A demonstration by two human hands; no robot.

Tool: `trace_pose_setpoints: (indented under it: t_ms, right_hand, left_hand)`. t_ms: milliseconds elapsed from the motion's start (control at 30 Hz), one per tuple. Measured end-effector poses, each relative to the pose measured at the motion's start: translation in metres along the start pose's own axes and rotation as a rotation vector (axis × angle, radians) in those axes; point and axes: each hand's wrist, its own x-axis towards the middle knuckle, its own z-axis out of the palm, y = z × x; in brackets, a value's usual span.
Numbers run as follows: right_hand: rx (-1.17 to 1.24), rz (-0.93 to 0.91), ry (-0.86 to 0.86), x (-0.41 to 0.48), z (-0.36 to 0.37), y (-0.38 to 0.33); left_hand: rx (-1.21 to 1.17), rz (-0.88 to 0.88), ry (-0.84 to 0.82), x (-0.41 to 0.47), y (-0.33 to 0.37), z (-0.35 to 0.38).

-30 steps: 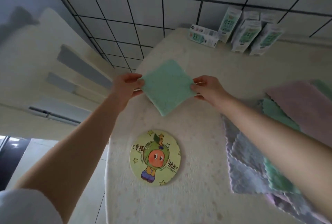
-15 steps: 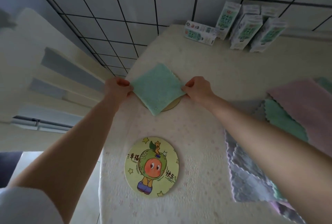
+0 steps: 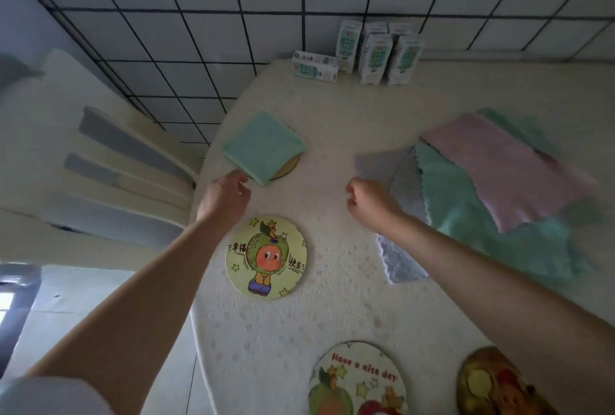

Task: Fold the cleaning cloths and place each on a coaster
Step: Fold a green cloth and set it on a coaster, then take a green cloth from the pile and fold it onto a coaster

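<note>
- Left hand [image 3: 226, 196]: back upward, fingers loosely bent with the tips pointing forward; empty.
- Left forearm [image 3: 139, 298]: bare, stretched forward, running diagonally from the lower-left corner up to a straight wrist.
- White sleeve [image 3: 50, 394]: covers the left upper arm at the lower-left edge; only a blurred part shows.
- Right hand [image 3: 369, 200]: fingers curled into the palm as a loose fist, knuckles toward the left, back upward; empty.
- Right forearm [image 3: 482, 268]: bare, entering from the lower-right edge and running diagonally up and left to the wrist.
- Both hands: well apart, roughly level with each other in the head view.
</note>
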Motion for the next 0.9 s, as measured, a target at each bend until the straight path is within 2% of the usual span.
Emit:
trace_pose_setpoints:
  t_ms: [200, 433, 667, 767, 900]
  right_hand:
    - [-0.06, 0.03, 0.091, -0.084, -0.016, 0.038]
    - [-0.065, 0.112, 0.169, -0.14, -0.039, 0.116]
    - [-0.085, 0.103, 0.188, -0.144, -0.068, 0.209]
    - [-0.157, 0.04, 0.192, -0.13, -0.077, 0.242]
    - [-0.322, -0.041, 0.1, -0.113, -0.085, 0.264]
  left_hand:
    - [0.134, 0.249, -0.114, -0.069, 0.066, 0.037]
    - [0.139, 0.407, -0.172, -0.118, 0.152, 0.085]
    - [0.197, 0.5, -0.203, -0.121, 0.244, 0.145]
    - [0.217, 0.547, -0.17, -0.117, 0.283, 0.174]
    - [0.252, 0.66, -0.129, -0.111, 0.316, 0.209]
